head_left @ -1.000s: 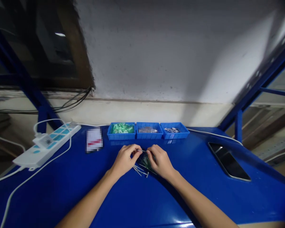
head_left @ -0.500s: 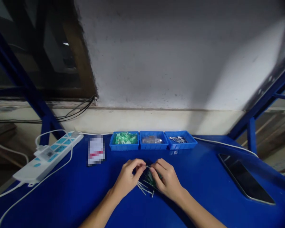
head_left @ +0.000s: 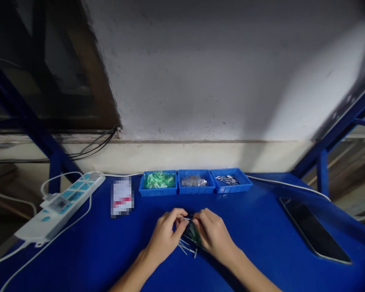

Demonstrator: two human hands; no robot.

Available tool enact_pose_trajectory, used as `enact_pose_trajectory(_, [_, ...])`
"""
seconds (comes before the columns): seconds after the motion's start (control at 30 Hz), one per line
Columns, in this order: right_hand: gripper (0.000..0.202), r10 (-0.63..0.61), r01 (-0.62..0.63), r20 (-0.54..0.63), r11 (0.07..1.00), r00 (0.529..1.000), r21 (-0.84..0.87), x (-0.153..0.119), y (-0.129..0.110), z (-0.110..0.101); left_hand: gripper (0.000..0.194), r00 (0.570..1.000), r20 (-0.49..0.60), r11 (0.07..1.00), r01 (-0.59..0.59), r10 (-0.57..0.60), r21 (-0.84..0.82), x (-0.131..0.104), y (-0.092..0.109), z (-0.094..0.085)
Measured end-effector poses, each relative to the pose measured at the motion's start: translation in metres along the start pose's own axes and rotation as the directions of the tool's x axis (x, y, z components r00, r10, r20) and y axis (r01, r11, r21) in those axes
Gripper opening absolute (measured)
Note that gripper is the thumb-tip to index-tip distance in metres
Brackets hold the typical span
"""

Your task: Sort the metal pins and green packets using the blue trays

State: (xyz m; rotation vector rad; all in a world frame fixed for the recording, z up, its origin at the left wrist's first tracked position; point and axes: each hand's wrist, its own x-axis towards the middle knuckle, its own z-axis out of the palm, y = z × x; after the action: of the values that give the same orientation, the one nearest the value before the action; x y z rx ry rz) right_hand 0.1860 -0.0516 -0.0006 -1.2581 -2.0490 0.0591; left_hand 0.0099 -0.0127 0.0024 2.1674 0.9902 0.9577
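Note:
My left hand [head_left: 166,229] is closed in a pinch on a thin silver screw-like pin [head_left: 185,219], which lies crosswise between thumb and forefinger. My right hand [head_left: 213,231] is closed just to its right, its fingertips at the upper edge of a small see-through bag [head_left: 192,232] with dark green pieces showing in it. The right fingers partly cover the bag. Below the hands, several loose silver pins [head_left: 184,246] lie on the blue table [head_left: 124,251].
Three blue trays line the back: one with green plastic pieces [head_left: 159,179], one with clear pieces [head_left: 194,181], one with metal pins [head_left: 228,179]. A power strip [head_left: 61,207] with white cables and a blurred packet [head_left: 122,196] are left. A phone [head_left: 314,229] lies right.
The pin has shifted slightly towards me and now sits against my left fingers. My right fingertips have drawn back a little from it. The camera view has tilted slightly.

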Motion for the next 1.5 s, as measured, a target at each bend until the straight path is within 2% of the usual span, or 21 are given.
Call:
enact_pose_trajectory(0.13, [0.011,0.034,-0.035,0.021,0.999,0.999,0.032,0.0,-0.001,0.0,0.013,0.999,-0.031,0.996,-0.042,0.044,0.074,-0.001,-0.001,0.002])
enact_pose_trajectory(0.27, [0.008,0.003,-0.005,0.045,0.999,0.999,0.041,0.002,-0.002,0.001,0.022,0.996,-0.084,0.994,-0.003,0.012,0.111,0.001,-0.004,0.002])
enact_pose_trajectory(0.37, [0.009,-0.026,0.025,0.028,0.999,0.999,0.032,0.004,0.0,0.003,0.028,0.997,-0.073,0.996,0.018,-0.011,0.085,0.002,-0.006,0.002])
enact_pose_trajectory(0.47, [0.013,-0.025,0.024,0.022,1.0,0.999,0.011,0.005,0.003,0.005,0.018,0.998,-0.063,1.0,0.021,-0.019,0.017,0.002,-0.009,0.001])
enact_pose_trajectory(0.6, [0.017,-0.044,0.045,0.024,0.998,0.999,-0.048,0.005,0.009,0.007,0.01,0.995,-0.089,0.999,-0.041,0.042,0.012,0.004,-0.016,-0.001])
enact_pose_trajectory(0.7, [0.018,-0.025,0.025,0.006,0.998,1.0,-0.062,0.005,0.011,0.007,0.008,0.994,-0.071,0.996,-0.076,0.08,0.052,0.006,-0.017,-0.002])
enact_pose_trajectory(0.8, [0.015,-0.016,0.016,0.0,0.999,1.0,-0.033,0.005,0.01,0.005,0.01,0.996,-0.069,0.995,-0.059,0.064,0.079,0.007,-0.014,-0.001])
enact_pose_trajectory(1.03, [0.01,-0.035,0.035,0.01,0.998,0.999,0.043,0.005,0.009,0.004,0.029,1.0,-0.012,0.991,-0.009,0.011,0.136,0.005,-0.01,0.0])
enact_pose_trajectory(1.13, [0.012,-0.015,0.013,0.038,0.998,0.999,0.061,0.005,0.013,0.006,0.021,1.0,-0.013,0.995,0.026,-0.025,0.094,0.004,-0.01,0.0])
enact_pose_trajectory(1.27, [0.016,0.023,-0.025,0.04,0.998,0.999,0.06,0.004,0.013,0.007,0.013,1.0,-0.004,0.996,0.011,-0.011,0.089,0.002,-0.008,-0.001])
enact_pose_trajectory(1.5, [0.009,0.0,-0.009,0.086,0.995,0.996,0.104,0.006,0.011,0.0,0.031,0.999,0.041,0.992,0.009,-0.014,0.127,0.003,-0.008,0.001])
